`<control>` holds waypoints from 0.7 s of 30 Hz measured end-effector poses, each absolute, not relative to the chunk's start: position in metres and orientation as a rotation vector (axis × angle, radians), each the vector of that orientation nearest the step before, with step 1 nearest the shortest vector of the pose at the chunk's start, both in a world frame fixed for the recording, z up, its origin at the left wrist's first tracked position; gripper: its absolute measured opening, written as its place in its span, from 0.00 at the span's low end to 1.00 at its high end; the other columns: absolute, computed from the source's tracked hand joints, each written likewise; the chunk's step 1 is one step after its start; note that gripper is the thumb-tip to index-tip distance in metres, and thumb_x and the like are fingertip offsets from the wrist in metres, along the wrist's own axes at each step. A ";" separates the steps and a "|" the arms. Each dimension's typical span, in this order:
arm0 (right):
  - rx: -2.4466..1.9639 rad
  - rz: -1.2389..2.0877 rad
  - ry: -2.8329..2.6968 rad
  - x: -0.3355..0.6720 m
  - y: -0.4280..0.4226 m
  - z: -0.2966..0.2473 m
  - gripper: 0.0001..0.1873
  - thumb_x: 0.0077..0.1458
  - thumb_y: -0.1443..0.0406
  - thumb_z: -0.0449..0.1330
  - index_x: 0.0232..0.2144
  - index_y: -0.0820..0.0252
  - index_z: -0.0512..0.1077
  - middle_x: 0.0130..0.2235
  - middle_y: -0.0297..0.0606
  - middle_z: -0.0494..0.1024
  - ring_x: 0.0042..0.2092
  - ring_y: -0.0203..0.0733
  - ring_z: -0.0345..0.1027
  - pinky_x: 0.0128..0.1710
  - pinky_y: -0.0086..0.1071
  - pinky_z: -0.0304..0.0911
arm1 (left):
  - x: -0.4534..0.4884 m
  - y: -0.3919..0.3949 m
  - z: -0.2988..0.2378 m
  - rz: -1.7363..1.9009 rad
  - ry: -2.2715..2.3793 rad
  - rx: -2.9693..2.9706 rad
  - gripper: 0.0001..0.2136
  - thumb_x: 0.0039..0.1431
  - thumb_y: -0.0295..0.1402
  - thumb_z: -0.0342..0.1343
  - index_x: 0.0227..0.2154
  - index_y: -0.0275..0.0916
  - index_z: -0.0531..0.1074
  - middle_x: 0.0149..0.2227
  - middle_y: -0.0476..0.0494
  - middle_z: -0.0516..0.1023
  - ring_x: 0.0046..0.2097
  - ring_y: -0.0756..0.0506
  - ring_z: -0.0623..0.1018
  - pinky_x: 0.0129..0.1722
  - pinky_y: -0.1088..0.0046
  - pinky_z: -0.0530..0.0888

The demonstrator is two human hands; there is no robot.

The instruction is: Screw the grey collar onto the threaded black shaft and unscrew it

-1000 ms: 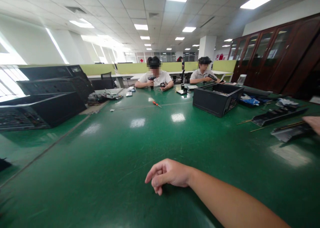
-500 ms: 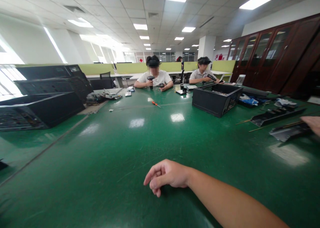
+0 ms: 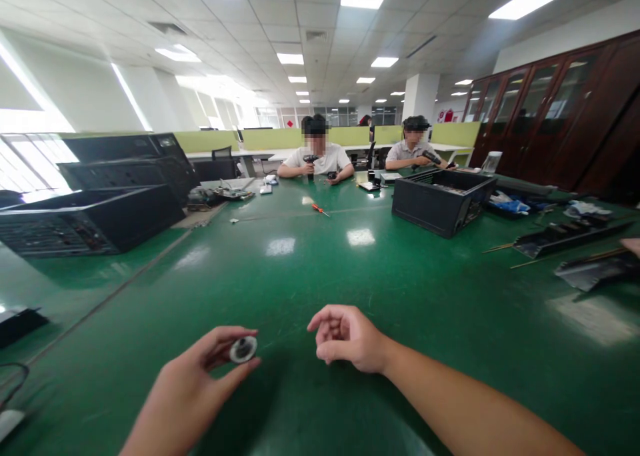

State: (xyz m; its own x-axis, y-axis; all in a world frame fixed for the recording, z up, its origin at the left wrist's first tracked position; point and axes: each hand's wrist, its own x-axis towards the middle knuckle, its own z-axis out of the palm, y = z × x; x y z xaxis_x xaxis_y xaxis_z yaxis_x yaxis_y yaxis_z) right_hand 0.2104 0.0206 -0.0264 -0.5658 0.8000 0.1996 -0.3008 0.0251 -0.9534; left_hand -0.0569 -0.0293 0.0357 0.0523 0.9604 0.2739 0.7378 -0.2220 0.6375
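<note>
Nearest, at lower left: a small round piece (image 3: 243, 350) is held by the left hand (image 3: 195, 384), pinched between thumb and fingers, its pale rim and dark centre faced toward the camera. It is seen over the green tabletop (image 3: 300, 276), on the side toward the right hand (image 3: 353, 341); finer detail is lost to blur. The fingers of the right hand are loosely curled, with a moderate gap left between thumb and forefinger. Whether the tabletop is touched by it cannot be told.

At the left edge, a dark cable (image 3: 20, 376) and a dark box-like part (image 3: 23, 324) are cut off by the frame. To the right, dark metal strips (image 3: 595, 269) are laid near thin brass-coloured rods (image 3: 499, 248).

Farther out, an open dark case (image 3: 425, 209) is set at right; a second case (image 3: 145, 219) is set at left, dark panels (image 3: 120, 176) behind it. Between the cases, an orange-handled screwdriver (image 3: 320, 209) is laid.

Across the table, a dark power tool (image 3: 311, 160) is held by one co-worker (image 3: 327, 157), another tool (image 3: 431, 157) by a second co-worker (image 3: 404, 155). Beyond, a yellow-green partition (image 3: 350, 136) is seen.
</note>
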 end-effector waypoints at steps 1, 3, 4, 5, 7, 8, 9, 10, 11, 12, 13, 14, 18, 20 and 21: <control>-0.539 1.550 -1.442 0.212 0.022 -0.026 0.18 0.44 0.68 0.69 0.40 0.62 0.72 0.30 0.33 0.76 0.28 0.33 0.68 0.31 0.29 0.62 | -0.040 -0.022 0.035 0.893 1.620 2.028 0.18 0.52 0.45 0.66 0.41 0.41 0.77 0.37 0.46 0.83 0.39 0.42 0.83 0.43 0.66 0.80; -0.548 1.394 -1.348 0.216 0.029 -0.026 0.15 0.45 0.71 0.63 0.38 0.61 0.70 0.32 0.33 0.76 0.31 0.34 0.69 0.35 0.30 0.63 | -0.009 -0.011 0.031 0.848 1.480 2.102 0.15 0.54 0.41 0.65 0.43 0.42 0.78 0.40 0.46 0.83 0.41 0.43 0.82 0.45 0.67 0.79; -0.564 1.381 -1.268 0.218 0.033 -0.026 0.12 0.46 0.70 0.60 0.36 0.60 0.69 0.31 0.33 0.76 0.30 0.35 0.69 0.34 0.30 0.63 | 0.002 -0.007 0.028 0.851 1.423 2.145 0.14 0.54 0.40 0.64 0.43 0.42 0.78 0.41 0.45 0.83 0.42 0.43 0.82 0.45 0.67 0.79; -0.598 1.359 -1.205 0.221 0.038 -0.027 0.10 0.46 0.69 0.59 0.35 0.60 0.68 0.31 0.33 0.75 0.30 0.35 0.69 0.33 0.30 0.62 | 0.010 -0.005 0.025 0.864 1.374 2.189 0.14 0.56 0.39 0.63 0.44 0.42 0.78 0.42 0.44 0.83 0.42 0.43 0.81 0.44 0.68 0.79; -0.680 1.294 -1.157 0.225 0.045 -0.029 0.08 0.50 0.65 0.57 0.35 0.60 0.68 0.31 0.35 0.75 0.30 0.36 0.69 0.32 0.30 0.60 | 0.014 -0.004 0.015 0.906 1.277 2.293 0.12 0.58 0.37 0.62 0.44 0.43 0.78 0.42 0.44 0.82 0.43 0.44 0.81 0.44 0.69 0.79; -0.709 1.262 -1.161 0.227 0.046 -0.029 0.08 0.53 0.62 0.56 0.35 0.61 0.68 0.31 0.36 0.75 0.30 0.36 0.69 0.32 0.31 0.60 | 0.012 -0.004 0.010 0.921 1.227 2.349 0.12 0.59 0.36 0.61 0.45 0.44 0.78 0.43 0.43 0.82 0.43 0.44 0.82 0.44 0.70 0.79; -0.732 1.227 -1.199 0.228 0.046 -0.029 0.10 0.56 0.60 0.54 0.35 0.61 0.69 0.32 0.37 0.76 0.30 0.37 0.69 0.32 0.31 0.60 | 0.007 -0.004 0.005 0.935 1.186 2.403 0.12 0.59 0.35 0.61 0.46 0.45 0.78 0.43 0.44 0.82 0.43 0.45 0.82 0.44 0.71 0.79; -0.744 1.187 -1.269 0.229 0.044 -0.028 0.12 0.59 0.58 0.54 0.36 0.61 0.69 0.33 0.38 0.76 0.31 0.38 0.69 0.33 0.32 0.61 | 0.002 -0.003 0.000 0.952 1.161 2.447 0.14 0.59 0.34 0.62 0.48 0.45 0.77 0.43 0.45 0.83 0.43 0.45 0.82 0.45 0.72 0.79; -0.747 1.127 -1.371 0.228 0.040 -0.027 0.12 0.59 0.57 0.55 0.36 0.61 0.70 0.33 0.38 0.76 0.33 0.39 0.70 0.35 0.32 0.62 | -0.004 -0.003 -0.003 0.980 1.158 2.478 0.15 0.58 0.34 0.63 0.49 0.46 0.77 0.43 0.46 0.83 0.43 0.45 0.83 0.45 0.73 0.79; -0.748 1.050 -1.512 0.227 0.035 -0.025 0.12 0.58 0.58 0.58 0.38 0.61 0.71 0.35 0.38 0.76 0.35 0.40 0.70 0.37 0.33 0.63 | -0.009 -0.002 -0.005 1.019 1.173 2.493 0.16 0.57 0.34 0.64 0.49 0.46 0.76 0.43 0.47 0.83 0.42 0.45 0.83 0.44 0.73 0.80; -0.743 0.967 -1.672 0.226 0.029 -0.023 0.13 0.55 0.59 0.61 0.40 0.60 0.72 0.37 0.39 0.77 0.38 0.41 0.71 0.40 0.34 0.63 | -0.013 -0.001 -0.007 1.062 1.199 2.494 0.16 0.56 0.34 0.65 0.48 0.46 0.76 0.41 0.48 0.84 0.41 0.45 0.83 0.44 0.73 0.80; -0.726 0.887 -1.809 0.224 0.024 -0.021 0.16 0.52 0.59 0.64 0.42 0.59 0.73 0.38 0.38 0.77 0.39 0.42 0.71 0.41 0.34 0.64 | -0.015 0.000 -0.007 1.108 1.227 2.486 0.14 0.55 0.35 0.65 0.46 0.45 0.76 0.40 0.48 0.84 0.40 0.46 0.83 0.43 0.73 0.80; -0.798 0.677 -2.022 0.217 0.011 -0.017 0.22 0.48 0.63 0.67 0.47 0.57 0.72 0.41 0.38 0.77 0.40 0.42 0.72 0.43 0.34 0.66 | -0.012 0.002 -0.005 1.192 1.241 2.455 0.10 0.55 0.33 0.65 0.40 0.44 0.76 0.37 0.50 0.83 0.38 0.47 0.83 0.40 0.75 0.79; -0.880 0.621 -2.025 0.216 0.010 -0.018 0.20 0.48 0.65 0.66 0.46 0.57 0.72 0.40 0.37 0.77 0.39 0.42 0.72 0.42 0.33 0.66 | -0.008 0.001 -0.005 1.189 1.220 2.444 0.09 0.55 0.32 0.65 0.40 0.43 0.76 0.37 0.50 0.83 0.37 0.47 0.82 0.39 0.76 0.79; -0.908 0.605 -2.024 0.216 0.011 -0.019 0.19 0.48 0.66 0.66 0.44 0.57 0.73 0.38 0.36 0.77 0.38 0.41 0.72 0.40 0.32 0.66 | -0.006 0.001 -0.006 1.183 1.211 2.438 0.09 0.54 0.32 0.65 0.39 0.43 0.76 0.36 0.50 0.82 0.37 0.48 0.82 0.39 0.76 0.78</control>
State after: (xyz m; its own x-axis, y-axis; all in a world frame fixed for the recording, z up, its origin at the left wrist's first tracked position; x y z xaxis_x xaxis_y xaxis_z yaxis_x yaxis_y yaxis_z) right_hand 0.2156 0.0110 -0.0188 -0.4058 0.7754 0.4837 0.3829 0.6249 -0.6804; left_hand -0.0063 0.0007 -0.0056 0.3541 0.7339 0.5797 0.5962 -0.6547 0.4646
